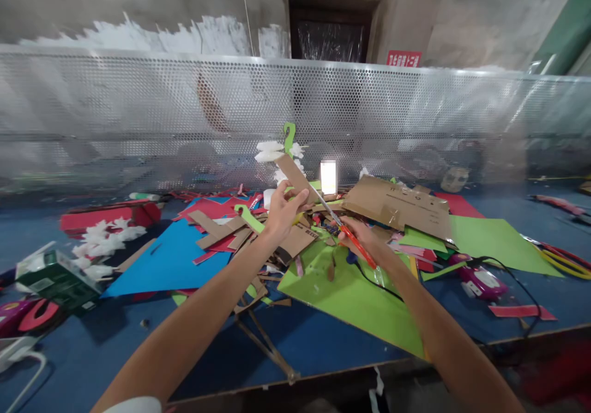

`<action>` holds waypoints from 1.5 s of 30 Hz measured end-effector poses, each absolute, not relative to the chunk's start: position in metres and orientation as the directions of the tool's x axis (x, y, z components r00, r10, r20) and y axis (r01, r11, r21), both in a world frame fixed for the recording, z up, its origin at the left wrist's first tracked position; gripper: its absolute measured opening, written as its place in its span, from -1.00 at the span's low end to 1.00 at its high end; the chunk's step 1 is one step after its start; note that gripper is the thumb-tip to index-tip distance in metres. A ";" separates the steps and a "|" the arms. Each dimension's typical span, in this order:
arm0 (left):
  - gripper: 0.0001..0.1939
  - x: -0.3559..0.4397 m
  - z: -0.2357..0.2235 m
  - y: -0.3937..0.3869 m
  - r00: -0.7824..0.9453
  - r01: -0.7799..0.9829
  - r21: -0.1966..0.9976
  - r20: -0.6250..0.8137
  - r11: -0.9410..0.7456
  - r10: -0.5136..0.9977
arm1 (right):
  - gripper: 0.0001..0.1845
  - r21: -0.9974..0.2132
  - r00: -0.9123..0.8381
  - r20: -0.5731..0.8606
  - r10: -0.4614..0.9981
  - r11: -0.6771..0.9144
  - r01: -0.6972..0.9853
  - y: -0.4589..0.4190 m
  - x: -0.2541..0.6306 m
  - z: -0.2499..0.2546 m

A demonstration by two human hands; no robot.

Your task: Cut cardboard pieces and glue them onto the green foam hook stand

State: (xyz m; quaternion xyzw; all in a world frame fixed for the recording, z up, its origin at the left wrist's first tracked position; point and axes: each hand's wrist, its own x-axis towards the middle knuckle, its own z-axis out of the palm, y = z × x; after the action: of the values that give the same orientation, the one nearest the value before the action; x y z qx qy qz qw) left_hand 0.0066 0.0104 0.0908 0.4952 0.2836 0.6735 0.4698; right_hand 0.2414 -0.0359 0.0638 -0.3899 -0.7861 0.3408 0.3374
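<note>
1 cardboard strip (292, 172): pinched in my left hand (285, 211), above the surface (323, 352) towards its far edge, presumably exposing one side. 1 scissors (354, 242): my right hand (365, 238) curled round the handles, blades alongside the strip.

Forearms (217, 293) forward; left grip (283, 211) pinching, right grip (366, 238) curled.

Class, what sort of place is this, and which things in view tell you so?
Probably a makeshift craft workshop: cardboard pieces and coloured sheets litter a long blue worktable, the right hand holds a red-handled cutting tool, and a perforated metal screen stands behind.
</note>
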 end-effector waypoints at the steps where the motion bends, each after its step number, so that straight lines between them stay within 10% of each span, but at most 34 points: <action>1: -0.50 0.007 0.091 0.010 -0.067 -0.352 0.849 0.398 -0.395 0.915 | -0.68 -0.802 -0.469 0.265 0.843 0.463 0.378 -0.034 0.241 0.061; 45: -0.44 0.025 0.097 -0.007 -0.046 -0.377 0.875 0.309 -0.303 0.950 | -0.49 -0.686 -0.379 0.432 0.818 0.571 0.450 -0.037 0.238 0.066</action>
State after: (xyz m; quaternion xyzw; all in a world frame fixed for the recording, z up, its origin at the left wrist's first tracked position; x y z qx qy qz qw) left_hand 0.0246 -0.0069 0.0966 0.4703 0.3046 0.6560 0.5057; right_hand 0.2380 -0.0372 0.0657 -0.3984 -0.7960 0.2362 0.3896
